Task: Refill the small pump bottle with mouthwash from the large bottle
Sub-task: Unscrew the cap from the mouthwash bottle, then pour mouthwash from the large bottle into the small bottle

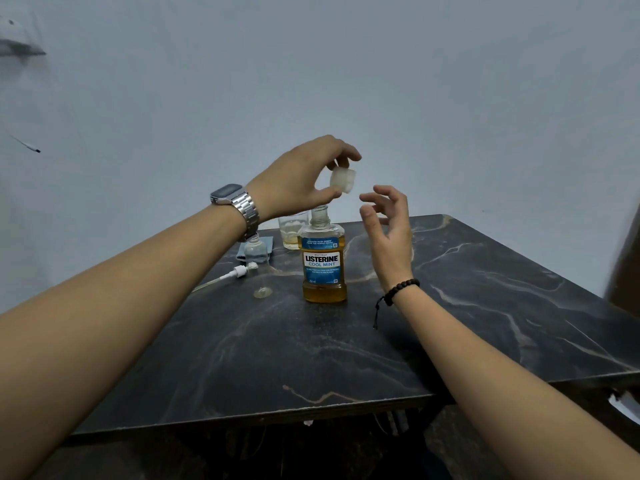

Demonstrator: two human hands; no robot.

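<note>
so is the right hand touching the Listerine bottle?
Apart. The head view shows the right hand open beside the Listerine bottle, dark table visible between them; the left hand holds the cap.

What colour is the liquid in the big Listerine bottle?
Amber-yellow, seen in the head view through the clear large bottle below its blue label.

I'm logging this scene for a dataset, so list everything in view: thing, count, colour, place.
large bottle: 1, amber liquid, blue label, table centre, uncapped.
cap: 1, white, above the large bottle, in left fingers.
small bottle: 1, clear, left of large bottle, open.
pump head: 1, white, lying beside the small bottle.
glass: 1, clear, behind large bottle.
table: 1, dark marble.
left hand: 1, metal watch on wrist, pinching cap.
right hand: 1, bead bracelet, empty, right of the bottle neck.
</note>
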